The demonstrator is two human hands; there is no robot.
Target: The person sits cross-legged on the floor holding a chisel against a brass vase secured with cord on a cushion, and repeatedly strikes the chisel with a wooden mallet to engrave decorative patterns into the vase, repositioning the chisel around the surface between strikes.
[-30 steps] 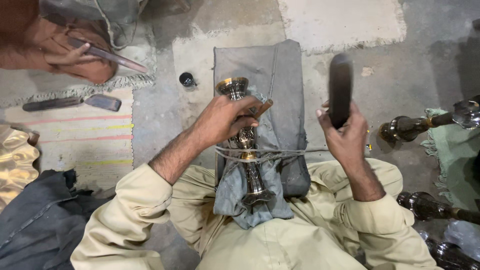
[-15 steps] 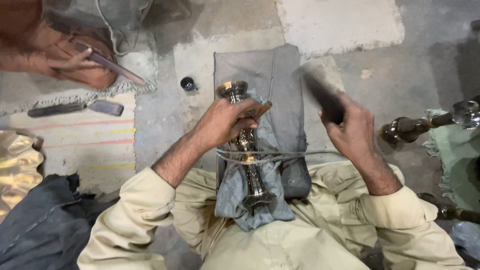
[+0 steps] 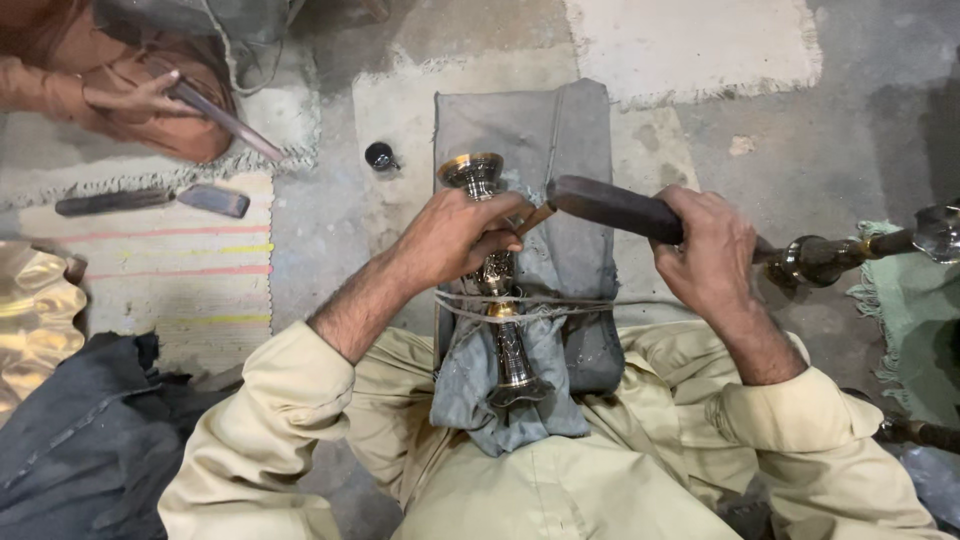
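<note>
Now right hand swings dark mallet onto chisel gripped by left hand.

A silver-and-gold engraved metal stem lies on a grey cloth pad, beside a dark brown mallet, beige sleeves and a pink-and-yellow striped mat.

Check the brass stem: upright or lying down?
Lying down. The brass stem rests lengthwise on the grey padded block, tied by a cord, left hand gripping it.
</note>
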